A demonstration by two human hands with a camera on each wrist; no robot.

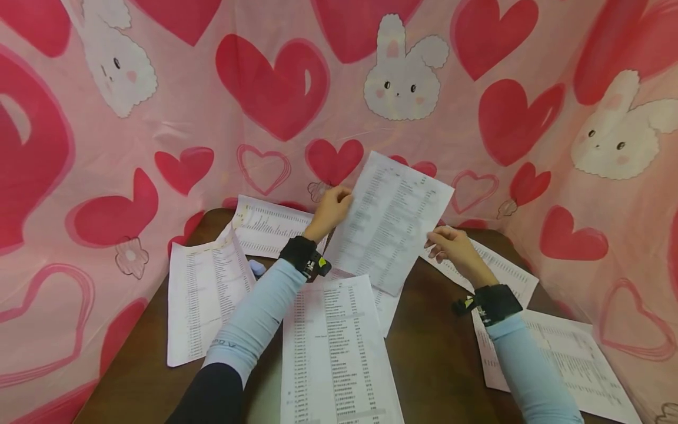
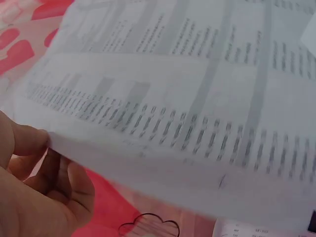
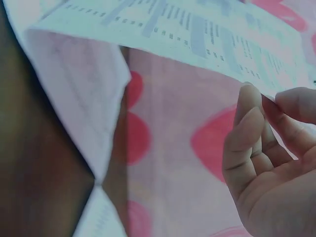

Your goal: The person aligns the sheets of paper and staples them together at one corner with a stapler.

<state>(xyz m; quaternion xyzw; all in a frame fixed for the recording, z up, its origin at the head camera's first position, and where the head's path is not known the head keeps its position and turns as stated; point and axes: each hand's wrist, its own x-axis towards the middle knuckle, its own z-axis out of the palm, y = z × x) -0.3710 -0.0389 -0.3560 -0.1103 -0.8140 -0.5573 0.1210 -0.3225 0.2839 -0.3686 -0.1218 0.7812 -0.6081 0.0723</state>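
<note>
A printed paper sheet point(image 1: 394, 218) is raised at a tilt above the middle of the table, columns of text and grey bands across it. My left hand point(image 1: 331, 212) pinches its left edge between thumb and fingers; the left wrist view shows that hand point(image 2: 44, 187) at the paper's margin. On the opposite side, my right hand point(image 1: 455, 253) holds the right edge. Thumb and index finger of the right hand point(image 3: 276, 153) meet at the border in the right wrist view, the other fingers bent below. A long printed list point(image 1: 339, 353) lies in front, closest to me.
More printed sheets lie around the brown table point(image 1: 439, 347): a left sheet point(image 1: 203, 306), a back-left sheet point(image 1: 272, 229), a back-right sheet point(image 1: 505, 274) and a front-right sheet point(image 1: 577, 359). A small pale-blue object point(image 1: 257, 268) sits by my left forearm. A pink heart-patterned curtain point(image 1: 339, 118) surrounds the table.
</note>
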